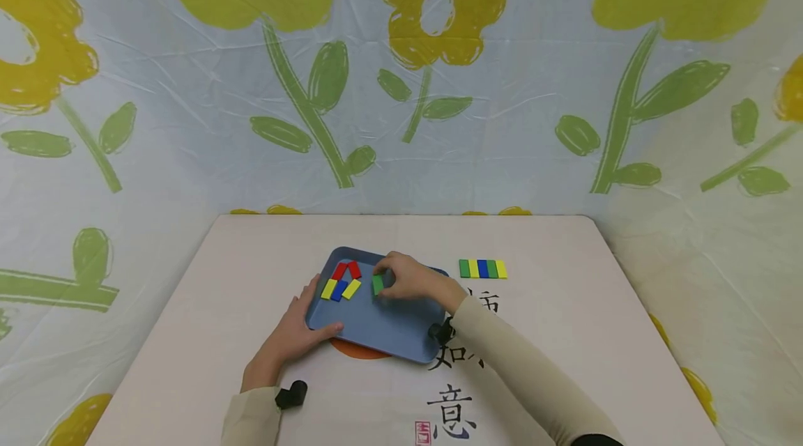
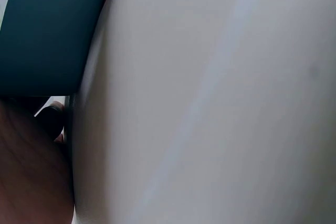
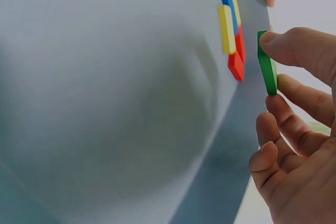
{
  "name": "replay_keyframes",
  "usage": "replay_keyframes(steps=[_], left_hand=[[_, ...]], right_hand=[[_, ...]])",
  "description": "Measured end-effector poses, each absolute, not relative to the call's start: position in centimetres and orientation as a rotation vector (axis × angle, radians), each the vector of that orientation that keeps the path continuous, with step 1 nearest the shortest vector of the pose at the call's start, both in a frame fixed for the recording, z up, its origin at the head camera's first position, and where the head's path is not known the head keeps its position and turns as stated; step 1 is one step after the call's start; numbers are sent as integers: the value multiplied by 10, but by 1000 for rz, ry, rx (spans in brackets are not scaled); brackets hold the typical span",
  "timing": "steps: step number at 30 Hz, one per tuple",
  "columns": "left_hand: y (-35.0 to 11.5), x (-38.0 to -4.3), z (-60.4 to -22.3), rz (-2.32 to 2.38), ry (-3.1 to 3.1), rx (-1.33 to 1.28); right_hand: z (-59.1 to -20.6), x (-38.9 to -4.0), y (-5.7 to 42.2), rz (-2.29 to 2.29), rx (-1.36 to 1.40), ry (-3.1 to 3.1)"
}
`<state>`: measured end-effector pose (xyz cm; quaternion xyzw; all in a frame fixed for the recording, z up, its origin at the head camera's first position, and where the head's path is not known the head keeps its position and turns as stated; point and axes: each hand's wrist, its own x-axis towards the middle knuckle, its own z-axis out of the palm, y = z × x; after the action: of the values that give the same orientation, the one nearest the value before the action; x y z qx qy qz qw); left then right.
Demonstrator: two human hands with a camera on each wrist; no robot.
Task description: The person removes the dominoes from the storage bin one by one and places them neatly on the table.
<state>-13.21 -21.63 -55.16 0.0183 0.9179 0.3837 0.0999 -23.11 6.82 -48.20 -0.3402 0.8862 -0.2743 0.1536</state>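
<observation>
A rectangular blue tray [image 1: 401, 334] lies slightly turned on the table. At its near left corner my left hand [image 1: 297, 329] holds it, thumb over the rim and fingers along the outer left side. Between thumb and fingertips my right hand [image 1: 409, 277] pinches a small green block [image 3: 267, 64] above the tray, right of the other blocks. Grouped in the tray's far left part are two red blocks [image 1: 354, 270], two yellow blocks [image 1: 351, 288] and a blue block [image 1: 339, 290]. In the left wrist view the tray [image 2: 47, 35] fills the upper left corner.
To the right of the tray, a row of green, yellow and blue blocks [image 1: 483, 269] lies side by side on the table [image 1: 564, 334]. Black printed characters [image 1: 453, 412] and an orange print [image 1: 360, 350] show around the tray. Flowered cloth [image 1: 477, 167] hangs behind.
</observation>
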Motion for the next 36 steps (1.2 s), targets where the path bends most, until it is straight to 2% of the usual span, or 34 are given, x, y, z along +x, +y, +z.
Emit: replay_keyframes(steps=[28,36], left_hand=[[-217,-133,-552,1130,2701,36],[-216,-134,-553,1147,2686,34]], right_hand=[[-465,-250,183,-922,-728,2673],[-470,-244,217,-969,-672,2716]])
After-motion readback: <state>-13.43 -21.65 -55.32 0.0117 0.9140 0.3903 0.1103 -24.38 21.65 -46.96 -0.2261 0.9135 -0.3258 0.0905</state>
